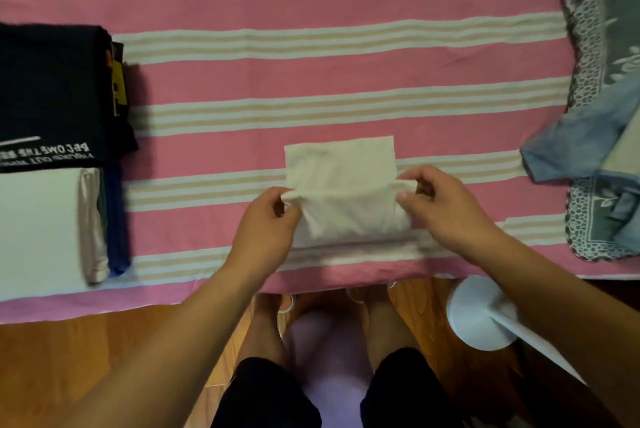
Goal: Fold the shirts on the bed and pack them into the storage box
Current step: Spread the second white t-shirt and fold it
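I am partway through folding the white shirt (341, 192), which lies on the bed (311, 81) near its front edge, already reduced to a small rectangle. My left hand (268, 219) pinches the left end of a raised fold across the shirt's middle, and my right hand (440, 205) pinches the right end of it; each grip is closed tight on the cloth. The next move, I judge, calls for carrying both ends together so the fold lands square. Left of the white shirt sit two folded stacks: a dark stack (52, 95) farther back, a pale stack (41, 230) nearer. Right of it lies one unfolded blue garment (568, 147). I see no storage box.
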`<state>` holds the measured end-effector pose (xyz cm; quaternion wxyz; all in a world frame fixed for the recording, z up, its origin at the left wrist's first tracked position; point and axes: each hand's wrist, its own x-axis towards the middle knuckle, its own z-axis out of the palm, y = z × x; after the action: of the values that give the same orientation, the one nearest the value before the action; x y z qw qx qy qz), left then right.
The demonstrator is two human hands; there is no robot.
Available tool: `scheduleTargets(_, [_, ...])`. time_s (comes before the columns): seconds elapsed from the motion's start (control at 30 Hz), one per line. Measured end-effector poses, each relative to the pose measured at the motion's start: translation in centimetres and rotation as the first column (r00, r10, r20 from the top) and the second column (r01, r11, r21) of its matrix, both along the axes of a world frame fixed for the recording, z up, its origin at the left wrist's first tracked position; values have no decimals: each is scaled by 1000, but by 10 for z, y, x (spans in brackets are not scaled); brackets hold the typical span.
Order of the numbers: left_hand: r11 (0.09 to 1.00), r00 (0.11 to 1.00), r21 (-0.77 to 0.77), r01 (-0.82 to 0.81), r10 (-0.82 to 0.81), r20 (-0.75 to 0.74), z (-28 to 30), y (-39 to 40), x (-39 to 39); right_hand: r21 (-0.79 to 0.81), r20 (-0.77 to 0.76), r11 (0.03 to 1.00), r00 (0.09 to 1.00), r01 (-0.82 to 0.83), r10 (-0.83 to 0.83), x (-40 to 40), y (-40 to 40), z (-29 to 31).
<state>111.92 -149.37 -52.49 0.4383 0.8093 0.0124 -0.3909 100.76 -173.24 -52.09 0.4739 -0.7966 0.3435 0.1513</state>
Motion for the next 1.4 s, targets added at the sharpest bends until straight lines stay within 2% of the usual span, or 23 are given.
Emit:
scheduleTargets(0.03, [997,996,-7,-81,81,-22,-7,-10,10,9,-1,996,996,87,-87,16,-5,-8])
scheduleTargets(0.13, [973,974,61,-225,226,-26,-32,-32,32,-34,-31,988,987,154,-155,52,-12,-39])
scheduleTargets(0.2, [974,973,141,-175,150,173,-43,-37,33,-77,-70,980,980,182,-187,62,-13,-58])
scheduleTargets(0.23, [975,940,205,-86,11,341,-45,-36,28,-107,-72,974,975,202,-210,63,-12,-65])
scheduleTargets(0.27, [965,852,260,46,-174,493,-47,-35,20,-144,-54,962,969,232,-241,62,-9,-69])
scheduleTargets(0.3, [923,713,313,223,-373,593,-51,-33,7,-192,-13,946,963,262,-269,59,-4,-69])
scheduleTargets(0.33, [837,541,376,399,-545,640,-57,-32,-9,-249,35,927,959,280,-280,53,3,-67])
scheduleTargets(0.37, [728,386,440,525,-665,639,-64,-30,-23,-312,81,910,962,272,-260,44,12,-64])
scheduleTargets(0.4, [637,294,499,588,-742,602,-72,-29,-33,-372,112,899,973,230,-202,34,22,-60])
scheduleTargets(0.43, [586,268,539,605,-787,555,-83,-30,-36,-423,123,893,986,152,-109,22,34,-57])
scheduleTargets(0.53, [561,330,623,546,-827,456,-113,-37,-18,-522,7,834,977,-180,215,-6,61,-57])
scheduleTargets(0.6, [559,426,653,510,-824,374,-126,-44,-2,-560,-105,752,931,-347,351,-8,61,-68])
scheduleTargets(0.7, [581,530,658,479,-789,311,-126,-55,0,-538,-280,696,880,-475,384,6,39,-90])
scheduleTargets(0.8, [597,587,644,478,-763,272,-114,-62,-2,-480,-416,711,847,-514,331,21,22,-98])
scheduleTargets(0.87, [700,690,598,390,-652,314,-99,-60,-1,-448,-419,784,875,-430,240,32,19,-92])
scheduleTargets(0.97, [891,885,447,83,-272,377,-86,-37,-1,-409,-341,897,940,-167,19,42,16,-78])
scheduleTargets(1.03, [949,976,303,-88,22,215,-88,-24,-2,-339,-308,938,951,-76,-34,46,16,-75])
scheduleTargets(1.1, [955,989,257,-146,137,54,-86,-26,1,-266,-339,963,940,-52,-42,53,14,-79])
scheduleTargets(1.17, [965,989,221,-141,149,-18,-82,-35,7,-180,-350,983,931,43,-105,62,4,-85])
scheduleTargets(1.23, [970,971,140,-196,212,-109,-73,-43,16,0,-350,985,922,175,-164,67,-8,-82])
scheduleTargets(1.27, [966,947,81,-244,255,-195,-69,-42,19,133,-349,960,918,247,-188,65,-12,-77])
scheduleTargets(1.33, [956,897,5,-292,275,-345,-57,-34,19,403,-359,838,906,368,-226,57,-11,-59])
scheduleTargets(1.4, [962,882,-16,-272,243,-403,-42,-18,11,517,-379,739,890,432,-254,42,-1,-41])
